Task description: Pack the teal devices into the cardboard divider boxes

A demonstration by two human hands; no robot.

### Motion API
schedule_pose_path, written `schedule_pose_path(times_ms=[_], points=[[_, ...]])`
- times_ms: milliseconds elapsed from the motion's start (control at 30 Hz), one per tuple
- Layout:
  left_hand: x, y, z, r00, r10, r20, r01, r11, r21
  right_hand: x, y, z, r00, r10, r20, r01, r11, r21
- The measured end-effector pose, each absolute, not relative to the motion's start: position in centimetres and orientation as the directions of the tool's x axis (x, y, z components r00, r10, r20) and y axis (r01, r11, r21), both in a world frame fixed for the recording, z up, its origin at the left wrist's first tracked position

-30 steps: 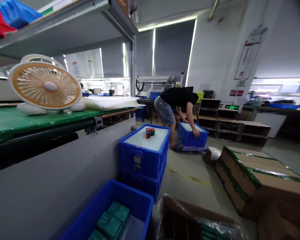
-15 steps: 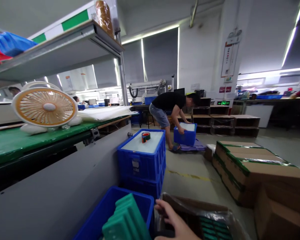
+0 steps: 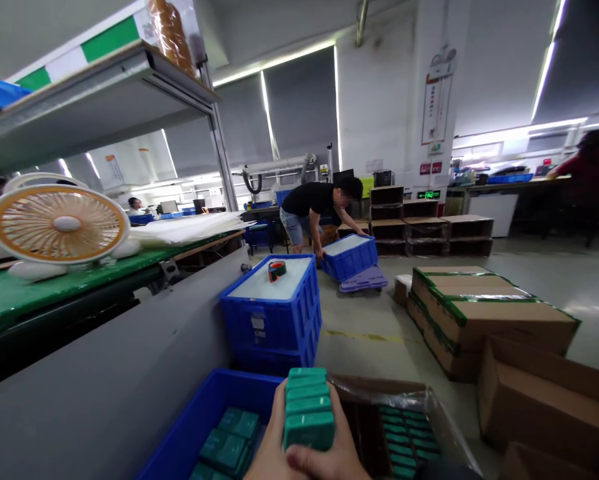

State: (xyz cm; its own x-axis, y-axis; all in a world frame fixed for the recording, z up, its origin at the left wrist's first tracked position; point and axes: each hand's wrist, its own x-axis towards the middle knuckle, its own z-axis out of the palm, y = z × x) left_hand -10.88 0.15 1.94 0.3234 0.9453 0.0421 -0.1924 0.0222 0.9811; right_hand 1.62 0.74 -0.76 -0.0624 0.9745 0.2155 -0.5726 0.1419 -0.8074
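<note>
**Many pieces, one hold: our row of green blocks (image 3: 309,413)**

With the blue tub (image 3: 244,390) as our landmark, we start on its left, where a fan (image 3: 66,223) stands on the green desk (image 3: 9,293). In the tub lie loose blocks (image 3: 229,443) of the same green. Behind the tub stand stacked crates (image 3: 286,330).

At the tub's right side, our left hand (image 3: 269,437) lies along the row's left flank. Next comes the row itself, at least four blocks, held up between tub and carton (image 3: 446,427). Our right hand (image 3: 344,443) covers the right flank, its thumb across the bottom of the nearest block. So our grip is closed around the row from both sides.

We judge the blocks stiff and fairly light, with a glossy skin likely to be slippery; how fragile they are, we cannot tell. As they look like separate pieces, we should hold both flanks low, press evenly and brace the near face with the thumb, or a middle block could slide out.

Right of the tub, the plastic-lined carton holds green pieces (image 3: 402,440) in rows; farther right sit taped boxes (image 3: 474,310).
</note>
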Motion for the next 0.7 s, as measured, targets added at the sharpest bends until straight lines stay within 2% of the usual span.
schedule_pose_path(times_ms=[67,133,167,233,300,333,433,500,567,633,700], points=[[-9.8,1.0,4.3,0.438,0.897,-0.062,-0.155,0.143,0.978,2.5,1.1,0.6,-0.02,0.992,0.123,-0.61,0.085,-0.788],[-8.6,2.1,6.5,0.524,0.843,-0.121,-0.21,0.265,0.941,3.8,1.8,1.7,-0.028,0.998,-0.059,-0.688,-0.062,-0.723],[-7.8,2.7,7.3,0.502,0.856,-0.125,-0.267,0.291,0.919,4.5,2.3,2.3,-0.043,0.989,-0.143,-0.732,-0.129,-0.669],[-6.1,3.9,8.2,0.281,0.946,-0.16,-0.382,0.263,0.886,6.3,3.4,3.2,-0.008,0.975,-0.221,-0.802,-0.139,-0.581],[-3.9,4.7,8.0,0.066,0.963,-0.261,-0.463,0.261,0.847,8.2,4.4,3.8,0.125,0.982,-0.141,-0.809,0.019,-0.587],[-2.8,5.0,7.6,0.06,0.949,-0.309,-0.507,0.296,0.809,9.1,4.7,4.0,0.205,0.977,-0.056,-0.778,0.128,-0.615],[0.1,5.1,5.9,0.348,0.87,-0.35,-0.637,0.493,0.593,11.3,4.5,4.3,0.328,0.918,0.223,-0.603,0.385,-0.699],[1.3,5.0,4.6,0.456,0.839,-0.296,-0.707,0.544,0.452,12.2,3.5,4.3,0.349,0.89,0.292,-0.52,0.444,-0.73],[1.8,5.0,3.5,0.501,0.832,-0.238,-0.754,0.555,0.351,12.6,2.4,4.6,0.26,0.928,0.265,-0.547,0.368,-0.752],[1.6,4.9,2.7,0.555,0.809,-0.192,-0.754,0.587,0.295,12.7,1.7,5.4,-0.04,0.984,0.176,-0.643,0.109,-0.758],[1.1,4.8,2.2,0.596,0.784,-0.174,-0.722,0.618,0.311,12.8,1.5,6.4,-0.347,0.932,0.103,-0.657,-0.163,-0.736]])
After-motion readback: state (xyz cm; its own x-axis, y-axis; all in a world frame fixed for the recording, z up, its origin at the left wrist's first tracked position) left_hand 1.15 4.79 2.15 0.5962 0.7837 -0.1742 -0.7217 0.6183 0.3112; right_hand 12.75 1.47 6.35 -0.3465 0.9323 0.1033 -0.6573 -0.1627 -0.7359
